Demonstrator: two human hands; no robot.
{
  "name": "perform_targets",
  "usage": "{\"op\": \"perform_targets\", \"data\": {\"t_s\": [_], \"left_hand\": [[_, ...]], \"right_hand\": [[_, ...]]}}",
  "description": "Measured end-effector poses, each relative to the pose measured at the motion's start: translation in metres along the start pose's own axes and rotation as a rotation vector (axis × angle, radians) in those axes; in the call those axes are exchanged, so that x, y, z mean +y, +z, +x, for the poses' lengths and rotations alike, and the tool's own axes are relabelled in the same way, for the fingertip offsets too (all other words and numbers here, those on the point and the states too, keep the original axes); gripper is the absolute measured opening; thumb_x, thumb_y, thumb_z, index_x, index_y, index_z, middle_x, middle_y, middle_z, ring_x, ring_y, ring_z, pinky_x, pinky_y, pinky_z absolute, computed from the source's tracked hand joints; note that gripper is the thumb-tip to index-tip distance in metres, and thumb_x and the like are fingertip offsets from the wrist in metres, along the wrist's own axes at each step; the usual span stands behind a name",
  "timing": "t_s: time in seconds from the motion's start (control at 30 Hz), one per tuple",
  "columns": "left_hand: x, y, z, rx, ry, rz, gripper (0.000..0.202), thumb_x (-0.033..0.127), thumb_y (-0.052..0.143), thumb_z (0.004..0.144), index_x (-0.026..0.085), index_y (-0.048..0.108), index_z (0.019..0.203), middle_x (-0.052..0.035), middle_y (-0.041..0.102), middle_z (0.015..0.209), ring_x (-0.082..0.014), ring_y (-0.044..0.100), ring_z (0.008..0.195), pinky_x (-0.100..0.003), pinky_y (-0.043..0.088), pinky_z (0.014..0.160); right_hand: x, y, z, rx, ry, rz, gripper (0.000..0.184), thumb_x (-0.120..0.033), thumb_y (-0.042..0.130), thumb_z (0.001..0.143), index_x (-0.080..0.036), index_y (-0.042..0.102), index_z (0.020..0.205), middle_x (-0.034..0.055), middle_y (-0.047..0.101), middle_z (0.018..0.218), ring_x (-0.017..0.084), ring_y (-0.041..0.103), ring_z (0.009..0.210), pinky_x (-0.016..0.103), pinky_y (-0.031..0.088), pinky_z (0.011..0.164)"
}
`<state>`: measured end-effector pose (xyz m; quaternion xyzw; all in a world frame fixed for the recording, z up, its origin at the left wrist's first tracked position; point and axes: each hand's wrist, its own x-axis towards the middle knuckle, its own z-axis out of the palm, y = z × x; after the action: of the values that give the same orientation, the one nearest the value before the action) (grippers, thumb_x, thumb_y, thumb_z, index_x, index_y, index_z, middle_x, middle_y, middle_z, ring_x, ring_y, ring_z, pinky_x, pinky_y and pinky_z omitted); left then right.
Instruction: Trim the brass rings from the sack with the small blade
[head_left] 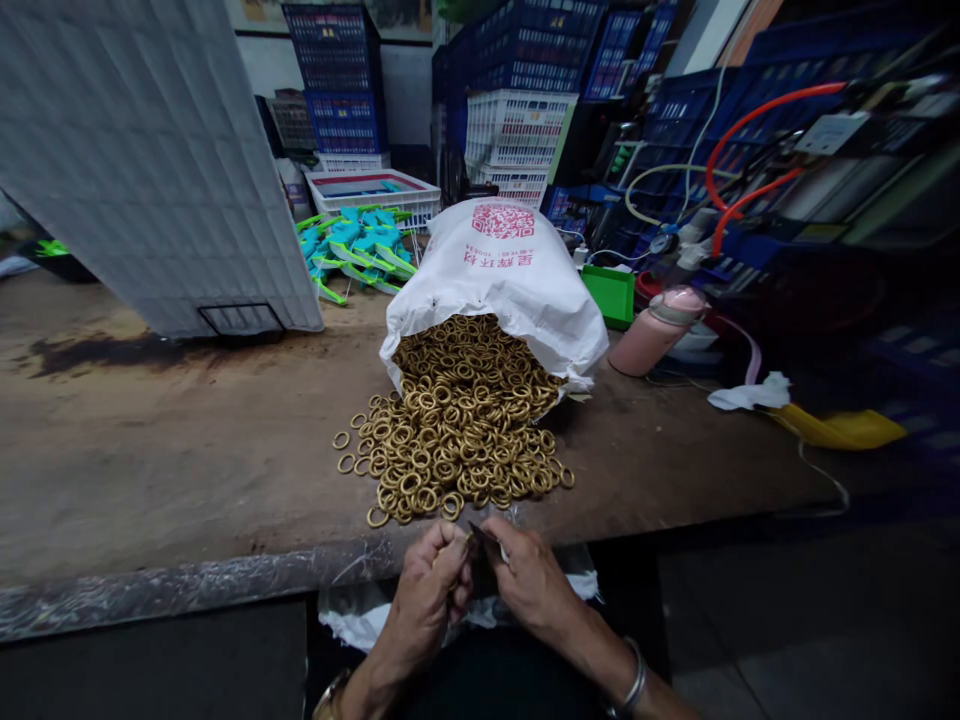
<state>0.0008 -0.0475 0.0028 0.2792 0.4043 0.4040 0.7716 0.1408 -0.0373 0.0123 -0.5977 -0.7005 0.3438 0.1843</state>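
My left hand (435,580) is closed at the table's front edge, with a brass-coloured ring (470,538) pinched at the fingertips and mostly hidden. Beside it, my right hand (531,582) is closed on a small knife (480,531). The knife's dark pointed blade is directed toward the left fingertips; its handle is largely covered. Just beyond both hands lies a heap of brass-coloured rings (457,450). The rings spill from the mouth of a white woven sack (502,270) lying on its side, with red print on it.
A pale ribbed panel (172,160) stands on the wooden table (187,440) at left. Turquoise and green plastic parts (360,250) lie behind the heap. At right are a pink bottle (656,330), a green tray (609,295) and red air hoses (720,150). Stacked crates (517,130) fill the back.
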Motion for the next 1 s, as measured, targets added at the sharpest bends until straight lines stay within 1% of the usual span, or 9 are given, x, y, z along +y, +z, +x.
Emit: {"op": "perform_targets", "data": {"t_s": [0.17,0.3,0.4,0.5,0.63,0.7,0.8,0.9,1.0], "left_hand": [[-0.002,-0.001,0.001,0.023,0.027,0.071,0.033,0.047,0.056,0.074,0.019,0.038,0.071,0.0085,0.042,0.05,-0.002,0.032,0.036,-0.013,0.02,0.036],[0.0,-0.001,-0.006,-0.021,0.064,0.118,0.036,0.049,0.055,0.073,0.019,0.038,0.067,0.008,0.043,0.048,-0.0018,0.03,0.034,-0.013,0.019,0.033],[0.004,0.001,-0.016,-0.111,0.032,0.128,0.032,0.046,0.055,0.075,0.018,0.042,0.069,0.0067,0.046,0.047,-0.0022,0.032,0.033,-0.012,0.021,0.032],[0.007,0.004,-0.02,-0.2,-0.014,-0.013,0.026,0.041,0.057,0.076,0.018,0.044,0.073,0.0062,0.047,0.048,-0.0029,0.032,0.032,-0.013,0.022,0.03],[0.01,0.002,-0.017,-0.2,-0.052,-0.147,0.027,0.041,0.049,0.08,0.015,0.05,0.073,0.0038,0.046,0.049,-0.0028,0.031,0.032,-0.014,0.024,0.029],[0.012,-0.002,-0.016,-0.18,-0.05,-0.167,0.028,0.038,0.048,0.081,0.012,0.053,0.072,-0.0001,0.051,0.057,-0.0028,0.035,0.036,-0.013,0.026,0.031],[0.014,-0.008,-0.017,-0.146,-0.034,-0.24,0.018,0.031,0.051,0.079,0.014,0.052,0.075,-0.0046,0.057,0.075,-0.0041,0.041,0.043,-0.014,0.027,0.032],[0.014,-0.014,-0.018,-0.155,-0.05,-0.309,0.011,0.027,0.051,0.079,0.017,0.052,0.082,-0.0036,0.056,0.075,-0.0064,0.044,0.045,-0.014,0.027,0.032],[0.014,-0.019,-0.015,-0.166,-0.078,-0.384,0.013,0.024,0.051,0.078,0.016,0.054,0.087,-0.004,0.055,0.075,-0.0088,0.049,0.051,-0.014,0.029,0.034]], "right_hand": [[-0.001,0.003,-0.003,-0.066,-0.002,-0.198,0.04,-0.003,0.036,0.058,-0.02,0.052,0.091,0.0028,0.064,0.08,0.016,0.058,0.074,0.023,0.033,0.064],[0.005,0.002,-0.002,-0.111,0.003,-0.317,0.042,-0.004,0.036,0.058,-0.02,0.051,0.095,0.0022,0.063,0.076,0.016,0.057,0.072,0.022,0.03,0.06],[0.011,-0.002,0.001,-0.075,0.083,-0.398,0.035,-0.006,0.037,0.063,-0.018,0.051,0.093,0.0028,0.063,0.071,0.015,0.056,0.065,0.023,0.026,0.055],[0.009,-0.003,0.006,0.008,0.084,-0.393,0.029,-0.005,0.038,0.064,-0.018,0.05,0.088,0.003,0.063,0.07,0.015,0.055,0.063,0.024,0.025,0.054],[-0.002,0.007,0.017,0.077,-0.039,-0.29,0.029,-0.005,0.039,0.065,-0.019,0.048,0.089,0.0021,0.063,0.078,0.014,0.055,0.068,0.022,0.029,0.058],[-0.006,0.013,0.023,0.08,-0.06,-0.289,0.031,-0.009,0.041,0.069,-0.019,0.047,0.097,0.0026,0.063,0.082,0.015,0.056,0.071,0.023,0.03,0.059],[-0.011,0.02,0.028,0.061,-0.029,-0.345,0.037,-0.012,0.042,0.073,-0.019,0.044,0.109,0.0054,0.063,0.093,0.018,0.057,0.079,0.025,0.031,0.063],[-0.014,0.022,0.029,0.042,-0.004,-0.396,0.042,-0.013,0.043,0.072,-0.018,0.042,0.114,0.0075,0.063,0.097,0.019,0.057,0.083,0.026,0.03,0.065],[-0.012,0.023,0.029,0.058,0.006,-0.39,0.034,-0.016,0.044,0.073,-0.018,0.045,0.108,0.006,0.064,0.088,0.019,0.058,0.078,0.026,0.029,0.062]]}}
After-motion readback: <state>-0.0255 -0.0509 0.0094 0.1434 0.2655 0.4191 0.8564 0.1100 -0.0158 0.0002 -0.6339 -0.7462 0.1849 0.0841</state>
